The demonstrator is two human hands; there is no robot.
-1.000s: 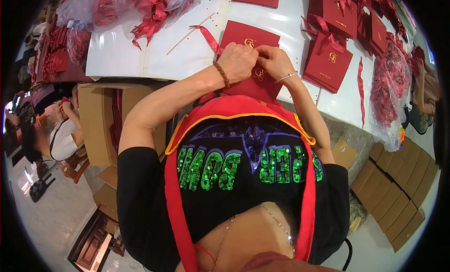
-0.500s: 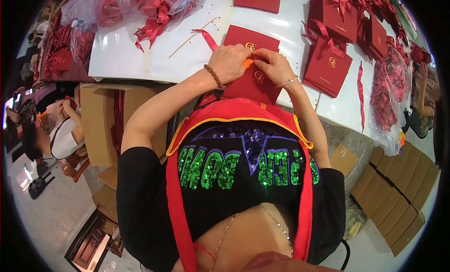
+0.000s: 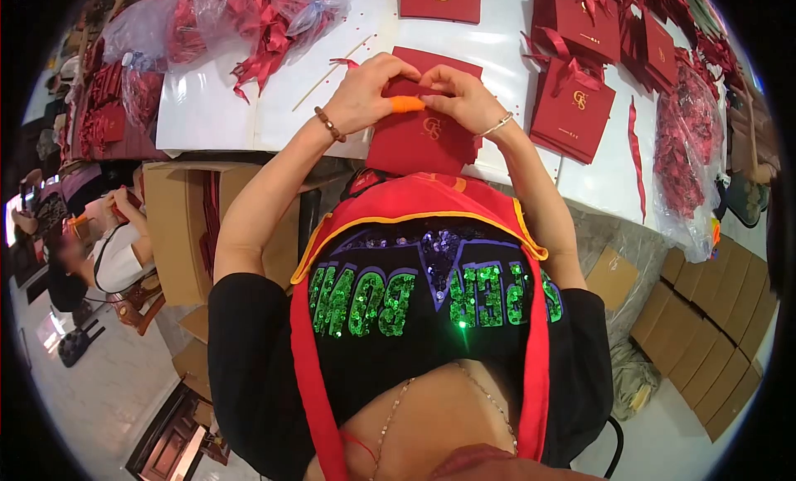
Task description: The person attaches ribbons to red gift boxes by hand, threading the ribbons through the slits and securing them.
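A dark red paper gift bag (image 3: 419, 143) with gold lettering lies at the table's front edge, on top of other red bags. My left hand (image 3: 369, 91), with an orange cover on one digit, is bent over the bag's far edge, its fingers curled inward. Opposite it, my right hand (image 3: 466, 102) pinches at the same edge with thumb and fingers. The fingertips nearly meet, and what lies between them is partly hidden. A red ribbon end (image 3: 343, 62) sticks out beyond my left hand. Behind the hands another red bag (image 3: 452, 60) shows.
Stacked red bags with ribbon bows (image 3: 572, 108) stand at right, beside a loose ribbon (image 3: 636, 157) and a plastic bag of ribbons (image 3: 684, 166). More bagged ribbons (image 3: 278, 33) and a thin stick (image 3: 332, 73) lie at left. An open carton (image 3: 178, 232) stands below; a person (image 3: 124, 249) sits beyond.
Both hands have shifted slightly left in view and sit wider apart. The orange-covered digit now points across toward the right hand. Less of the ribbon shows beside my left hand.
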